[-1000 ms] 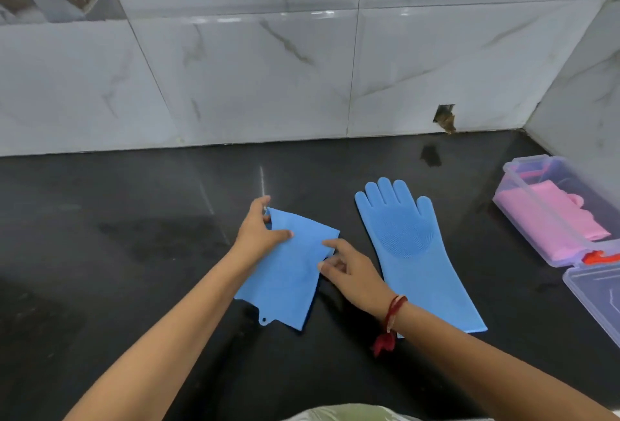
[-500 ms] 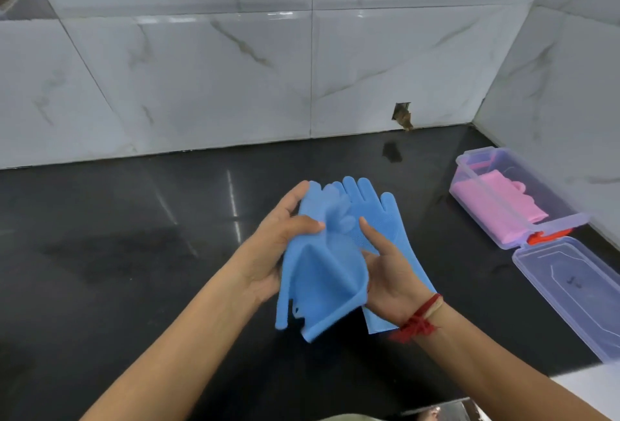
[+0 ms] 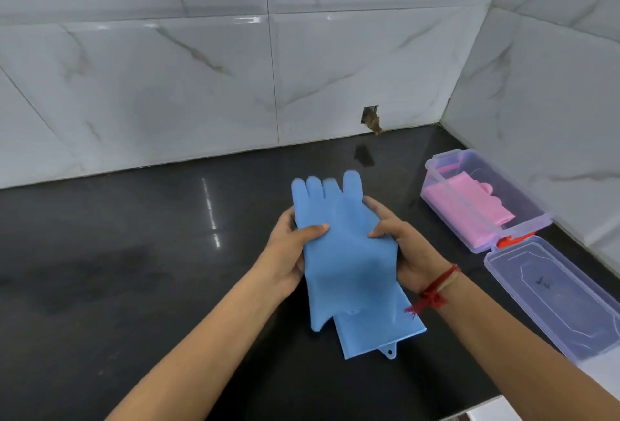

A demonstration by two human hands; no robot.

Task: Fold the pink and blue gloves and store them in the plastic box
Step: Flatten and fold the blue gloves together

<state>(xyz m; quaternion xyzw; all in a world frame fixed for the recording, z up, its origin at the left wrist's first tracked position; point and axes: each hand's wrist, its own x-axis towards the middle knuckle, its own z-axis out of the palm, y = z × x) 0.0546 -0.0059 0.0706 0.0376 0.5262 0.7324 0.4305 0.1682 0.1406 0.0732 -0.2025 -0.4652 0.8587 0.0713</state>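
A blue glove point(image 3: 349, 253) is stretched out between both hands above the black counter, fingers pointing away from me. My left hand point(image 3: 288, 249) grips its left edge and my right hand point(image 3: 399, 243) grips its right edge. Under it lies the second blue glove point(image 3: 375, 333), only its cuff showing on the counter. At the right stands the clear plastic box point(image 3: 533, 219), open, with folded pink gloves point(image 3: 466, 206) inside. Its hinged lid point(image 3: 553, 296) lies flat beside it.
The black counter point(image 3: 134, 269) ends at a white marble-tiled wall behind and at the right. A small hole in the tile point(image 3: 370, 118) sits at the back. The counter's front edge shows at the lower right.
The blue glove that was folded on the counter has been lifted, opened out and brought over the second blue glove. The view has shifted right, showing more of the box and lid.
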